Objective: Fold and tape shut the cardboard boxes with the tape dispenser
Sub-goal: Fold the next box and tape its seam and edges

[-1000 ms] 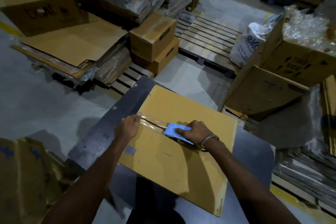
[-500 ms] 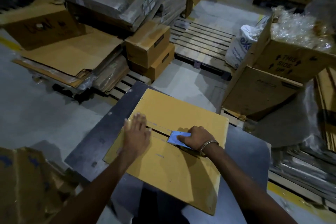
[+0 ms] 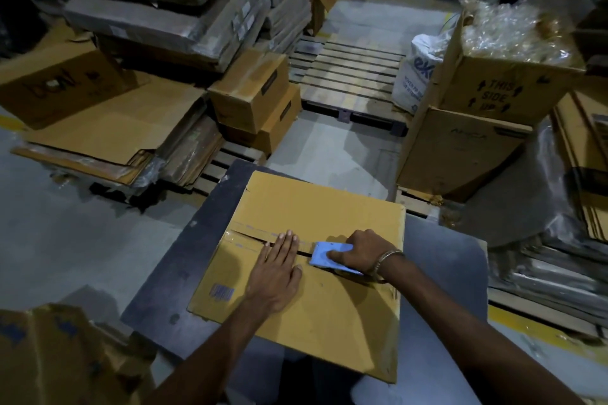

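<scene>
At lower centre the cardboard box (image 3: pixel 306 270) lies on the table (image 3: pixel 184 276). Left hand (image 3: pixel 276 273) presses flat-fingered on the seam; right hand (image 3: pixel 365 253) grips the tape dispenser (image 3: pixel 324 256) — best pulled straight along the seam, pressing firmly.

Dim grey floor (image 3: pixel 82 240), wooden pallet (image 3: pixel 348 76)

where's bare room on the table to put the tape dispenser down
Bare dark table runs along the cardboard box's left edge, and a wider patch lies right of it, beyond the right hand gripping the tape dispenser. The seam is crowded: the left hand presses there.
</scene>
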Tool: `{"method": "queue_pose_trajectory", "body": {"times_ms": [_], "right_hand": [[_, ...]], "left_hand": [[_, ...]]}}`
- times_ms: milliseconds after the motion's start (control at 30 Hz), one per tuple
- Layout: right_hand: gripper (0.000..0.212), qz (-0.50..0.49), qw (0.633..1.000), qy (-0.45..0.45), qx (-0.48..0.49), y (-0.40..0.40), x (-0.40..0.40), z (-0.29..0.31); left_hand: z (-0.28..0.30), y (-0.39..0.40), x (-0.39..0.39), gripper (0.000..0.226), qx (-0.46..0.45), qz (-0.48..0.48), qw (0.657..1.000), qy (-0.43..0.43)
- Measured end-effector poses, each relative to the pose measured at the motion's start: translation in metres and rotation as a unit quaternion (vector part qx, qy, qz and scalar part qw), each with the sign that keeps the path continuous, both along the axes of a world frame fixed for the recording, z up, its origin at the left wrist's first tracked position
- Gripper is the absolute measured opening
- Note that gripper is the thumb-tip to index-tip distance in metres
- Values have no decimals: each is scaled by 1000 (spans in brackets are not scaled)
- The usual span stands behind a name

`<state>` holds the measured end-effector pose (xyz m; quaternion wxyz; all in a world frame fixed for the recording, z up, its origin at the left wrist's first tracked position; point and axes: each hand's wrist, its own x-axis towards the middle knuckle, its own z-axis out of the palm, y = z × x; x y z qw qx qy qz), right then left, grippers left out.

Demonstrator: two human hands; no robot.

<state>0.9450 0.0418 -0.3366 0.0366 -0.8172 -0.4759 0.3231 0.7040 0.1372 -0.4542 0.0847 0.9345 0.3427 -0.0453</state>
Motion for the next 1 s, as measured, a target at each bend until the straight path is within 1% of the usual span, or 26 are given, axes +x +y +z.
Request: {"method": "queue_pose_trajectory", "body": {"times_ms": [167,267,333,433,533,567,667,733,833,1000], "right_hand": [[64,-41,999,-23,-24,-53,46,10],[58,-15,997,-70,-24,-57,41,8],[52,4,995,-100,-24,-49,35,7],[60,-2,994,-102,-36,-44,36,9],[56,-2,996,-83,-41,-44,39,8],[53,-1,996,-78,-41,-44,40,8],[49,8,997,-67,-49,-41,42,10],[49,21,996,-65,-54,-40,41,12],[51,34,996,-59,-50,-42,42,15],[61,18,999,-9,-27,-63,59,14]], "left_hand": [[-3,0,-1,69,18,2,1000,-1],[-3,-3,3,69,28,2,1000,-8],[3,-8,7,73,22,23,999,-8],[19,-37,25,88,-29,60,998,-8],[27,-97,60,105,-45,31,998,-32],[27,-115,72,113,-50,37,997,-42],[28,-137,97,132,-52,107,991,-65],[29,-138,100,138,-47,118,990,-62],[28,-136,99,138,-44,125,990,-53],[15,-131,93,125,-7,113,992,-57]]}}
